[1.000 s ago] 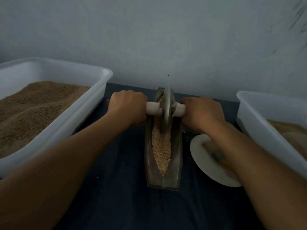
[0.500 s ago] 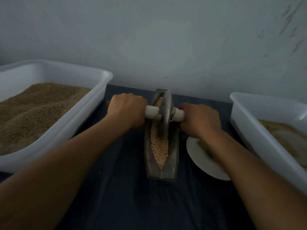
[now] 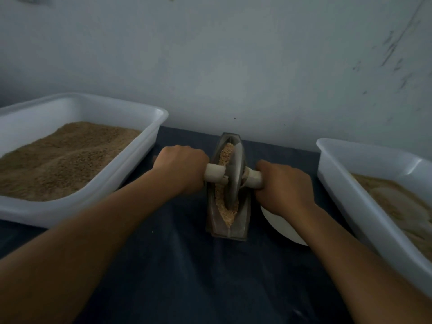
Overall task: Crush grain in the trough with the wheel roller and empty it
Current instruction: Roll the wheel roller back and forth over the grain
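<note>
Left of the left hand [image 3: 181, 170] sits a white tub of brown grain [image 3: 70, 157] on the dark surface [image 3: 177, 265]. That hand is curled tight round the left end of the roller's pale handle [image 3: 215, 175]; the metal wheel [image 3: 235, 176] stands between the hands in the narrow trough [image 3: 228, 190]. Over the last second the wheel has rolled back toward the person, from the far end to about mid-trough, leaving crushed grain [image 3: 225, 152] showing beyond it, so crushing is likely mid-stroke and emptying not yet begun. The right hand [image 3: 284, 185] grips the other handle end, above a white plate [image 3: 280, 224]; a second tub [image 3: 374, 174] lies to its right.
</note>
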